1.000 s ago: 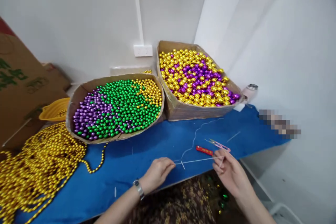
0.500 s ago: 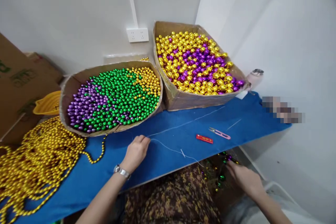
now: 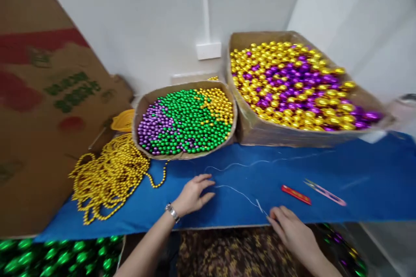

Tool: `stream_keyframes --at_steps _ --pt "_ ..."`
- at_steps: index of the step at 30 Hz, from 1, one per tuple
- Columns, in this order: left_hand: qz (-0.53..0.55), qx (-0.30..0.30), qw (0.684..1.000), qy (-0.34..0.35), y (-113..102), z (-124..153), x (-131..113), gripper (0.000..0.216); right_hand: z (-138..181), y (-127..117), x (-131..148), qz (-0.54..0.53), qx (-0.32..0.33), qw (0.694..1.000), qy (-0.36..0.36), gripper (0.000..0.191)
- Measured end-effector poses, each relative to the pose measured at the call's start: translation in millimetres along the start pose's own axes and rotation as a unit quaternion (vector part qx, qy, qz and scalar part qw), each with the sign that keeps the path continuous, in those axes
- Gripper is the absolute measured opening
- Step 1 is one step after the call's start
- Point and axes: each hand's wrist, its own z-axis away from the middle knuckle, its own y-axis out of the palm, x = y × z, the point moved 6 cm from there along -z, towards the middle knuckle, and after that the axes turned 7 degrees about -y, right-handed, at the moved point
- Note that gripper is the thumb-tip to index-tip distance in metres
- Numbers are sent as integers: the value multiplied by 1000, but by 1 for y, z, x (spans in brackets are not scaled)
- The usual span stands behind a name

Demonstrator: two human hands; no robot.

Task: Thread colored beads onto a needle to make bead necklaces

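Observation:
My left hand [image 3: 196,194], with a silver watch at its wrist, hovers over the blue cloth [image 3: 240,173], its fingers apart. By its fingertips lies one end of a thin white thread [image 3: 238,192]. That thread runs right, past a small white sliver [image 3: 259,206], to my right hand [image 3: 290,227]. At the cloth's front edge the right thumb and forefinger are pinched on the thread. A second pale thread [image 3: 260,162] lies farther back. Right of my hands are a red flat piece [image 3: 296,194] and pink-handled thread snips [image 3: 325,192].
A carton [image 3: 185,156] of green, purple and gold beads stands behind, beside a larger box [image 3: 276,136] of gold and purple beads. Gold bead strings [image 3: 113,173] are heaped left, near a tall cardboard box [image 3: 35,138]. Green beads [image 3: 65,255] and mixed strands [image 3: 344,249] sit below the table.
My right hand has left the bead strands below the table and come up to the thread at the edge. My left fingers have spread. The view has swung left.

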Motion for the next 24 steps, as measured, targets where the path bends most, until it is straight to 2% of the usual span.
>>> stream_keyframes --at_steps 2,6,9,13,17,21,24 --pt "19 -11 999 -31 -6 6 14 30 -1 5 -5 -1 -7 1000 -20 26" --pt "-156 -64 975 -147 -17 3 60 31 0 12 -11 -48 12 998 -36 23" --pt "-219 -45 964 -144 -12 -13 80 45 0 8 -7 -45 -7 997 -57 22" --pt "-230 -17 967 -104 -3 -31 86 49 -2 2 -2 16 -35 995 -87 27" --pt "-223 -5 972 -76 -1 -35 88 29 -3 -1 2 56 -52 990 -120 27" --pt "-212 -25 973 -88 -7 -31 89 20 -6 -7 4 93 -34 988 -121 33" --pt "-196 -62 971 -119 -16 -25 79 18 -18 -22 17 102 -27 988 -115 32"
